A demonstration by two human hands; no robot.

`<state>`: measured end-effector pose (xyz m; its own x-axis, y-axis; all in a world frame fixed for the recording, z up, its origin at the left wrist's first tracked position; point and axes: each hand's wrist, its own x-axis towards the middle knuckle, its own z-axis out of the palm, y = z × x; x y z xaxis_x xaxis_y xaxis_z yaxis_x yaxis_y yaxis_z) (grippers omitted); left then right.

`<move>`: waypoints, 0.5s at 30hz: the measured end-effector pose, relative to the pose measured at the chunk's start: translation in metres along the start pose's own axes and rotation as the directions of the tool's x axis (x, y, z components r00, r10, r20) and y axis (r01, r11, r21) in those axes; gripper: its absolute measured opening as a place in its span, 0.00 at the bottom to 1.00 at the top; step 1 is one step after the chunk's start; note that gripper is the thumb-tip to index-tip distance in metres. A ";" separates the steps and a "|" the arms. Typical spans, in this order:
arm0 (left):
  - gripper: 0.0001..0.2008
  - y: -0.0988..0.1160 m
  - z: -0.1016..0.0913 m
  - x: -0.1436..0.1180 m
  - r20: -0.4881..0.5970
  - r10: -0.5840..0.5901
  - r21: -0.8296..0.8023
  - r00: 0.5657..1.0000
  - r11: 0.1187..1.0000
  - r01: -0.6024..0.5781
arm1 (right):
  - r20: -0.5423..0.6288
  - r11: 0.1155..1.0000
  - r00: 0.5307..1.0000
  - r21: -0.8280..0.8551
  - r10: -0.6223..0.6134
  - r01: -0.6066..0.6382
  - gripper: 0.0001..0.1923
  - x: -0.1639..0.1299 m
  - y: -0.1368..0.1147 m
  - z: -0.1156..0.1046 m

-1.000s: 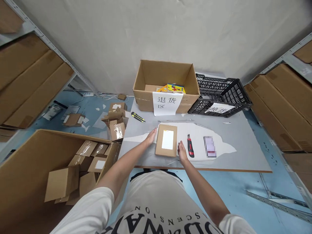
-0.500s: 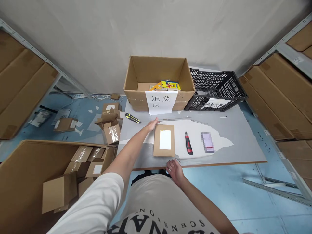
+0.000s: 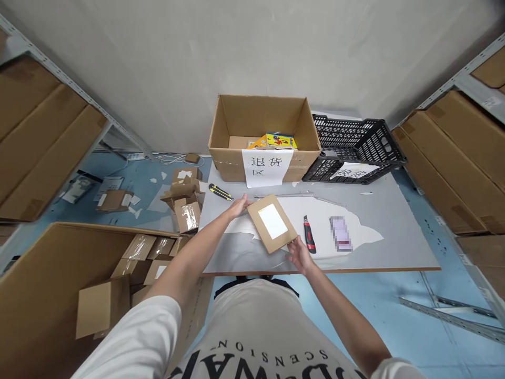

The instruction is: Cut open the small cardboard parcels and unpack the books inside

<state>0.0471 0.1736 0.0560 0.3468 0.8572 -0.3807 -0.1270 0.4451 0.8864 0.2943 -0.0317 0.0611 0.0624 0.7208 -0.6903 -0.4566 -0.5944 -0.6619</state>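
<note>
Left hand (image 3: 238,206): our fingers grip the flat cardboard parcel (image 3: 272,223) (white label up) at its far corner.
Right hand (image 3: 300,255): our fingers clamp its near corner, beside the red box cutter (image 3: 308,235).

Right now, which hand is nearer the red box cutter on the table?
The right hand. It sits at the near corner of the brown parcel, just beside the red box cutter. The left hand is at the parcel's far corner, with the parcel between.
</note>
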 end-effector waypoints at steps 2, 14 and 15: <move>0.34 -0.002 -0.008 -0.023 -0.030 -0.115 0.086 0.993 0.989 0.117 | 0.012 0.998 1.000 -0.062 -0.009 0.009 0.28 0.014 -0.027 -0.005; 0.37 -0.074 0.001 -0.126 -0.125 -0.210 -0.075 0.970 0.976 0.202 | 0.045 0.892 0.993 -0.444 0.112 -0.081 0.28 0.064 -0.103 0.017; 0.36 -0.078 0.002 -0.127 -0.130 -0.207 -0.081 0.970 0.977 0.197 | 0.055 0.887 0.992 -0.455 0.109 -0.073 0.28 0.067 -0.101 0.016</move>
<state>0.0145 0.0301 0.0359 0.2417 0.7729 -0.5867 -0.1311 0.6251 0.7695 0.3306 0.0824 0.0867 -0.0368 0.6699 -0.7415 -0.0058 -0.7422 -0.6702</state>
